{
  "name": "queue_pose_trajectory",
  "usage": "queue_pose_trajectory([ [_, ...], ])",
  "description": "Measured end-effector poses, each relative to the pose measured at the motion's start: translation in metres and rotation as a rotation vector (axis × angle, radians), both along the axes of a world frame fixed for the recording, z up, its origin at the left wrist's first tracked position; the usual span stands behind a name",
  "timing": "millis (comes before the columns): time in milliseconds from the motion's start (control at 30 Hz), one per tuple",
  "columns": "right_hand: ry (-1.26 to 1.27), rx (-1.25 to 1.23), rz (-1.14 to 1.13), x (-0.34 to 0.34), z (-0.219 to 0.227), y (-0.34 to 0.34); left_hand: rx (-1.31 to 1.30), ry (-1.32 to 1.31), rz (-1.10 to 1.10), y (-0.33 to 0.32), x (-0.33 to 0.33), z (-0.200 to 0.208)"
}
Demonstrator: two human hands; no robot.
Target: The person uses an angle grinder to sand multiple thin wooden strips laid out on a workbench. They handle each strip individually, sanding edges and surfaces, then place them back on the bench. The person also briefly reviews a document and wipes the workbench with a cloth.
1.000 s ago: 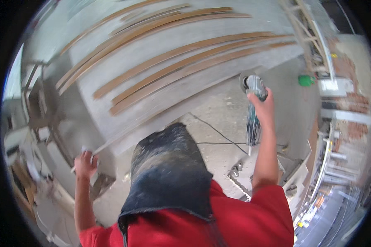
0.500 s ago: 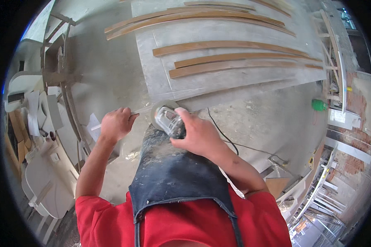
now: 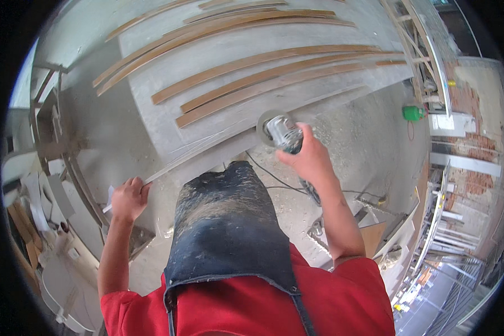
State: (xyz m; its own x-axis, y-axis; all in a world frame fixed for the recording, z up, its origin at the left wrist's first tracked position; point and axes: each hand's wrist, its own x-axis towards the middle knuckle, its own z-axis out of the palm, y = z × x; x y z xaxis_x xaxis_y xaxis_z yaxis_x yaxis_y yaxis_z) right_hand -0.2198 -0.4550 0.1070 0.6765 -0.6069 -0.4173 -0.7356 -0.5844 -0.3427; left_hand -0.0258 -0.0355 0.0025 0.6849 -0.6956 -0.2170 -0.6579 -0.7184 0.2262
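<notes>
Grey disc-fronted angle grinder (image 3: 284, 134), one, sits within the right hand (image 3: 312, 159), fingers curled round it; the left hand (image 3: 130, 199) pinches one thin pale strip (image 3: 171, 167) between its fingers.

Angle grinder (image 3: 280, 130): part of the body hidden behind the right hand (image 3: 312, 158); disc rotation cannot be determined. Pale strip (image 3: 180, 159): section within the left hand (image 3: 130, 199) covered by fingers. Power cord: partly obscured by the right forearm. Ladder (image 3: 421, 59): cut off at upper edge. Red shirt (image 3: 341, 302): cut off at lower edge.
</notes>
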Motion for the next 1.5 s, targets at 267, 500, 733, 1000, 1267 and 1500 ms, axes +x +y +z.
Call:
queue_pose_trajectory([
  [267,-0.087,-0.113,-0.271,-0.031,-0.006,-0.130,0.021,-0.077,-0.087,0.021,0.010,-0.022],
  [500,-0.161,-0.142,-0.408,-0.048,-0.016,-0.228,-0.022,-0.063,-0.094,0.033,0.018,-0.031],
  [733,-0.215,-0.157,-0.558,-0.067,-0.028,-0.308,0.029,-0.075,-0.087,0.041,0.021,-0.033],
  [1000,-0.353,-0.173,-0.742,-0.081,-0.030,-0.339,0.033,-0.065,-0.078,0.038,0.021,-0.029],
  [1267,-0.137,-0.022,-0.361,-0.058,-0.004,-0.232,0.043,-0.065,-0.051,0.039,0.016,-0.029],
  [1500,-0.183,-0.062,-0.484,-0.066,-0.016,-0.287,0.044,-0.027,-0.043,0.045,0.018,-0.031],
])
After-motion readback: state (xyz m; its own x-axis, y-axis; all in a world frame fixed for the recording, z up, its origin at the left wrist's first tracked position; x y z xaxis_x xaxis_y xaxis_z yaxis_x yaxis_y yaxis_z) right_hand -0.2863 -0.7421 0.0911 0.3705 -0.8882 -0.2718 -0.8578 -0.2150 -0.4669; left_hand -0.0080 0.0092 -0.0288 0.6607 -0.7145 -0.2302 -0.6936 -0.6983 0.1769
